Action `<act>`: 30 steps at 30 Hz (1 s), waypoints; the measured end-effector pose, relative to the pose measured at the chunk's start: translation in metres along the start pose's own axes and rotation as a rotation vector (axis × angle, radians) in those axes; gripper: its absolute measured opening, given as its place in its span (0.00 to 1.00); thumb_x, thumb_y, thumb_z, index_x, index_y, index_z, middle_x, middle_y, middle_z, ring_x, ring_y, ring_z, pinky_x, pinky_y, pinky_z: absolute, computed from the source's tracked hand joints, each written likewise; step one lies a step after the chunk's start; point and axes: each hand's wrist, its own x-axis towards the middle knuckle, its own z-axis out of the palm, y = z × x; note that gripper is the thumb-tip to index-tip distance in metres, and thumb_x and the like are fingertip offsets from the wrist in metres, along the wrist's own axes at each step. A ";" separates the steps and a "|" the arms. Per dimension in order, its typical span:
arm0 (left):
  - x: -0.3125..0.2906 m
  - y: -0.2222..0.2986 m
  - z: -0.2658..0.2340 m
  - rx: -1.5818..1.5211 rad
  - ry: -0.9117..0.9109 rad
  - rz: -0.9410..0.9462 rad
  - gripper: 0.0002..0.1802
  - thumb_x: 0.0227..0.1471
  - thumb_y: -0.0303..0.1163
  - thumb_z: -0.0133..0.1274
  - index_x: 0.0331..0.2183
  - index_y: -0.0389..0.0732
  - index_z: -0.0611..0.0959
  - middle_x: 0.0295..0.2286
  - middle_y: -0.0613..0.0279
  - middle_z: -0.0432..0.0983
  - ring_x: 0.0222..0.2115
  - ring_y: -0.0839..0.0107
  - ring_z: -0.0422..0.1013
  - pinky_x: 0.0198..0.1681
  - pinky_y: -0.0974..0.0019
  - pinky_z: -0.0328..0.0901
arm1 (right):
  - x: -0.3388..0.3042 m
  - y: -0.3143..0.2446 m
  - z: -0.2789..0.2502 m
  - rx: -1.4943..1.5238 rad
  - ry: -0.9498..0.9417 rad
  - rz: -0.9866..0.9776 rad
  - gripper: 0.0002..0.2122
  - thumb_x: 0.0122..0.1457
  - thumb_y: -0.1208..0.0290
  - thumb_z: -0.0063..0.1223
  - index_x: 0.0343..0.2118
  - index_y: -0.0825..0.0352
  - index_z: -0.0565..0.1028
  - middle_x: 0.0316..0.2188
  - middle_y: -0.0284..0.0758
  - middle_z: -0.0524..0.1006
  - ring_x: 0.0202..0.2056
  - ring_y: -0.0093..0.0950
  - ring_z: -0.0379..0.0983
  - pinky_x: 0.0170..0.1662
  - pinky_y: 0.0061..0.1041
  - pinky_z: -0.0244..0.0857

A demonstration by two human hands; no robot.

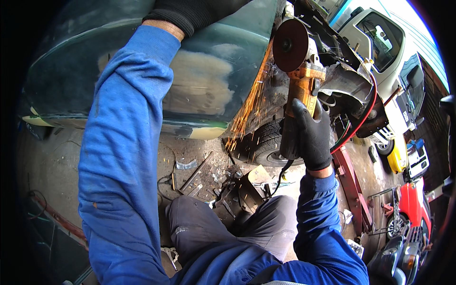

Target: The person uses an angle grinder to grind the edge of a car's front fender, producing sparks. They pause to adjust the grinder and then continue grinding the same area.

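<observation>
My right hand (313,137), in a black glove, is closed round the dark grip of an orange angle grinder (302,90). Its brown disc (289,46) faces the edge of a dark green car door panel (242,52), and orange sparks (252,102) stream down along that edge. Where the disc meets metal, I cannot make out. At the top, my gloved left hand (197,13) is over the upper door; its fingers run out of the picture. A sanded tan patch (197,83) marks the door below it.
Torn bodywork (349,80) and a red hose (363,118) lie right of the grinder. A car wheel (270,147) stands beneath it. Scraps and tools (228,194) litter the floor by my knees. A red steel beam (352,190) and a white vehicle (380,42) are farther right.
</observation>
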 end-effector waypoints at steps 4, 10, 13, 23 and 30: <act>-0.001 0.000 0.000 0.023 -0.012 -0.012 0.23 0.67 0.51 0.63 0.44 0.38 0.93 0.43 0.50 0.89 0.49 0.49 0.82 0.61 0.49 0.73 | 0.001 -0.001 -0.001 -0.001 -0.007 0.008 0.17 0.71 0.60 0.69 0.51 0.68 0.81 0.37 0.28 0.84 0.36 0.17 0.79 0.42 0.23 0.74; -0.002 0.000 0.001 0.013 -0.002 -0.008 0.24 0.67 0.51 0.62 0.46 0.38 0.93 0.44 0.51 0.90 0.49 0.50 0.82 0.62 0.49 0.73 | 0.002 -0.006 0.003 -0.036 -0.011 -0.034 0.19 0.73 0.54 0.64 0.52 0.67 0.79 0.35 0.31 0.82 0.31 0.21 0.81 0.35 0.26 0.76; -0.001 0.000 0.000 0.006 0.000 0.002 0.24 0.67 0.51 0.63 0.46 0.39 0.93 0.44 0.51 0.90 0.49 0.50 0.83 0.62 0.49 0.73 | 0.001 -0.009 0.003 -0.003 -0.017 0.003 0.19 0.73 0.54 0.63 0.52 0.67 0.79 0.35 0.30 0.82 0.32 0.21 0.81 0.36 0.26 0.76; -0.001 0.000 -0.001 0.009 -0.011 -0.002 0.22 0.67 0.50 0.62 0.45 0.40 0.92 0.43 0.51 0.89 0.49 0.50 0.83 0.62 0.49 0.73 | 0.003 -0.014 0.006 -0.004 0.014 0.005 0.20 0.73 0.55 0.64 0.55 0.67 0.78 0.34 0.31 0.82 0.31 0.23 0.82 0.35 0.27 0.77; 0.000 -0.001 -0.002 -0.021 -0.037 0.011 0.22 0.67 0.51 0.62 0.46 0.41 0.92 0.44 0.50 0.89 0.49 0.49 0.82 0.62 0.49 0.72 | 0.004 -0.019 0.007 0.014 0.011 0.015 0.20 0.73 0.54 0.64 0.54 0.68 0.78 0.34 0.32 0.82 0.31 0.24 0.82 0.35 0.27 0.77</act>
